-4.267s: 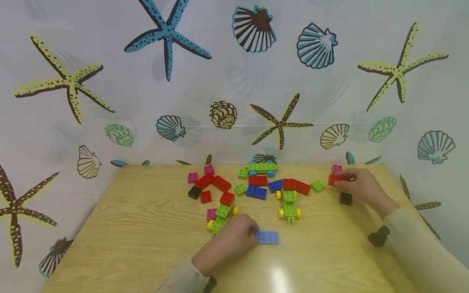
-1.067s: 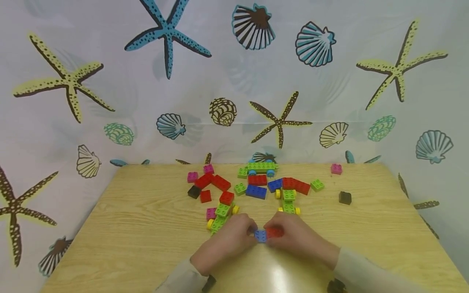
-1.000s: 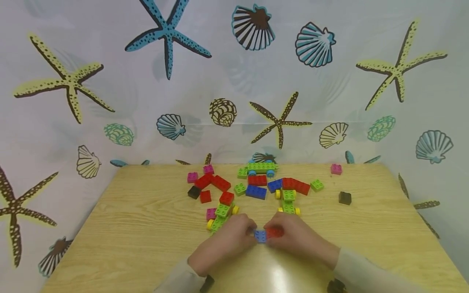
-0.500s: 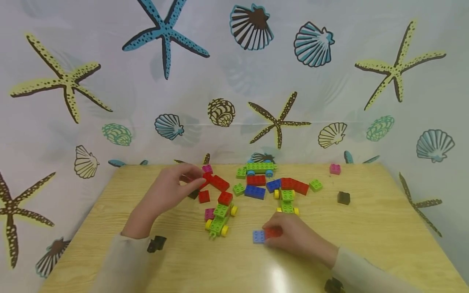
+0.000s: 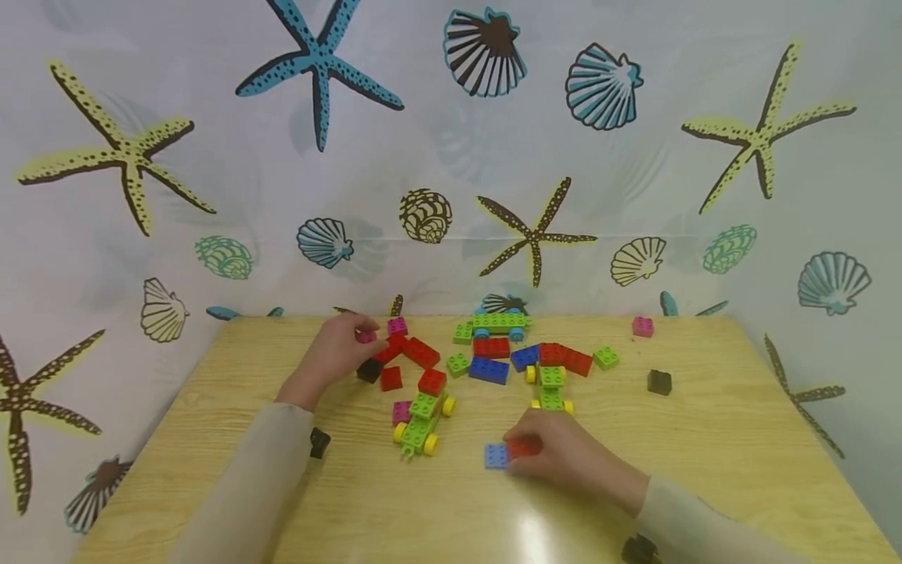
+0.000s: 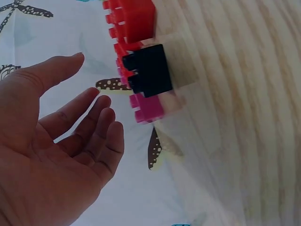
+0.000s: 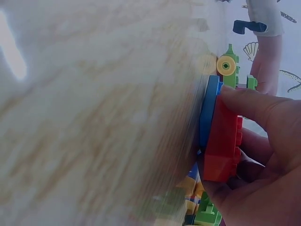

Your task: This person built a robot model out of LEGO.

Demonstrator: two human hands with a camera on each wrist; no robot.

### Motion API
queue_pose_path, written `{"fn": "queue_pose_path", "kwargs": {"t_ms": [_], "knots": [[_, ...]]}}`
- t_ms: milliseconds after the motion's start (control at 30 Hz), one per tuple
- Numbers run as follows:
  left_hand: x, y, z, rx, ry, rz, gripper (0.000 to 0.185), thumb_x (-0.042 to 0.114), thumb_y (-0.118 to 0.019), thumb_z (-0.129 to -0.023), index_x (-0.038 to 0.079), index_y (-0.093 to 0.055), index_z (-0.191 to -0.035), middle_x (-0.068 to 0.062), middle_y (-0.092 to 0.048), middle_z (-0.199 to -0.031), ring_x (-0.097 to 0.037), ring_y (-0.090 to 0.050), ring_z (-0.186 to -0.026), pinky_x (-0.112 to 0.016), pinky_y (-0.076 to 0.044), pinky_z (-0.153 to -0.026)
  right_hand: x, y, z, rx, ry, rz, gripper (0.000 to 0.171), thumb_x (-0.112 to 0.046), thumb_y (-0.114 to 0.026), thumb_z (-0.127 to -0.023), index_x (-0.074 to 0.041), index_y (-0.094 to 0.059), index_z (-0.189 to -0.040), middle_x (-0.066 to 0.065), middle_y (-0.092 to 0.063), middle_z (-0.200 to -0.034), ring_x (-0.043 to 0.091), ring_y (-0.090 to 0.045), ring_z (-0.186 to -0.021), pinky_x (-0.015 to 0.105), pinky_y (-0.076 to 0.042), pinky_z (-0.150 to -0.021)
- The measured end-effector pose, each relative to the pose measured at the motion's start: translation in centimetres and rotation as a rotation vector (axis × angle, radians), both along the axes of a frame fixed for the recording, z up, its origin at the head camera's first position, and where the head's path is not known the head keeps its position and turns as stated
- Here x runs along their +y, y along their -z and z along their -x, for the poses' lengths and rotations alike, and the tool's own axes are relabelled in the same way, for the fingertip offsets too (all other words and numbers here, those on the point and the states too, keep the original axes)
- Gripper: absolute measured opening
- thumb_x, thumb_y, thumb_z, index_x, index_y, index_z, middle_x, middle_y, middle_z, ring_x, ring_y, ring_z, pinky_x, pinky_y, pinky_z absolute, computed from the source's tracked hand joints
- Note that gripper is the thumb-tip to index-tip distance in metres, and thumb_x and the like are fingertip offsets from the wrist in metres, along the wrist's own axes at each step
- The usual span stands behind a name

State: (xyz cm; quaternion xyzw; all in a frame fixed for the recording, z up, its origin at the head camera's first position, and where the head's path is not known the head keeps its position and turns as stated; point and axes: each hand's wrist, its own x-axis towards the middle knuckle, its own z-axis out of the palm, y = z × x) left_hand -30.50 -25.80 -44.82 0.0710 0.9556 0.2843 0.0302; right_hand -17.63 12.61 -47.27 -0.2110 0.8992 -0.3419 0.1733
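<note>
My right hand (image 5: 537, 448) rests near the table's front middle and pinches a red brick (image 5: 523, 448) that sits on a light blue plate (image 5: 496, 457). In the right wrist view its thumb and fingers (image 7: 256, 106) curl round the red brick (image 7: 223, 141), which lies against the blue plate (image 7: 208, 113). My left hand (image 5: 354, 338) is further back on the left, its fingertips beside a pink brick (image 5: 366, 337). The left wrist view shows that hand (image 6: 96, 96) with loose, spread fingers, holding nothing, close to a pink brick (image 6: 146, 108), a black brick (image 6: 148, 70) and a red brick (image 6: 131, 19).
A green car with yellow wheels (image 5: 420, 423) stands between the hands, and another (image 5: 552, 389) is just behind the right hand. Red, blue and green bricks (image 5: 491, 370) cluster at the back middle. A black brick (image 5: 659, 381) and a pink brick (image 5: 642, 326) lie far right. A shell-print curtain hangs behind.
My left hand let go of the blue plate and moved back-left to the pink and red bricks. My right hand, which brought the red brick over, stays on it.
</note>
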Motion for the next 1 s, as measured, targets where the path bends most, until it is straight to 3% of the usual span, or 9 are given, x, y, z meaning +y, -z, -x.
{"fn": "queue_pose_path", "kwargs": {"t_ms": [300, 533, 1000], "knots": [[0.3, 1.4, 1.2, -0.089, -0.031, 0.021, 0.05, 0.028, -0.08, -0.104, -0.004, -0.071, -0.141, -0.023, -0.073, -0.133, -0.038, -0.068, -0.118, -0.051, -0.063, -0.108, -0.1, 0.1, 0.1, 0.008, -0.002, 0.0, 0.034, -0.031, -0.088, -0.099, -0.016, -0.084, -0.128, -0.003, -0.08, -0.122, 0.012, -0.063, -0.102, 0.028, -0.053, -0.088], [0.8, 2.3, 1.7, -0.071, -0.026, 0.183, 0.047, 0.031, -0.081, -0.102, -0.001, -0.076, -0.136, -0.019, -0.074, -0.129, -0.034, -0.067, -0.109, -0.052, -0.063, -0.103, -0.1, 0.3, 0.2, 0.008, -0.002, 0.007, 0.034, -0.031, -0.088, -0.098, -0.016, -0.084, -0.128, -0.002, -0.08, -0.122, 0.011, -0.064, -0.102, 0.028, -0.054, -0.089], [1.1, 2.0, 1.2, -0.071, -0.035, 0.127, 0.043, 0.025, -0.076, -0.104, -0.004, -0.073, -0.136, -0.021, -0.076, -0.131, -0.035, -0.067, -0.11, -0.053, -0.061, -0.107, 0.0, 0.5, 0.2, 0.001, -0.002, 0.004, 0.034, -0.032, -0.088, -0.098, -0.016, -0.083, -0.129, -0.002, -0.079, -0.121, 0.012, -0.063, -0.101, 0.028, -0.053, -0.086]]}}
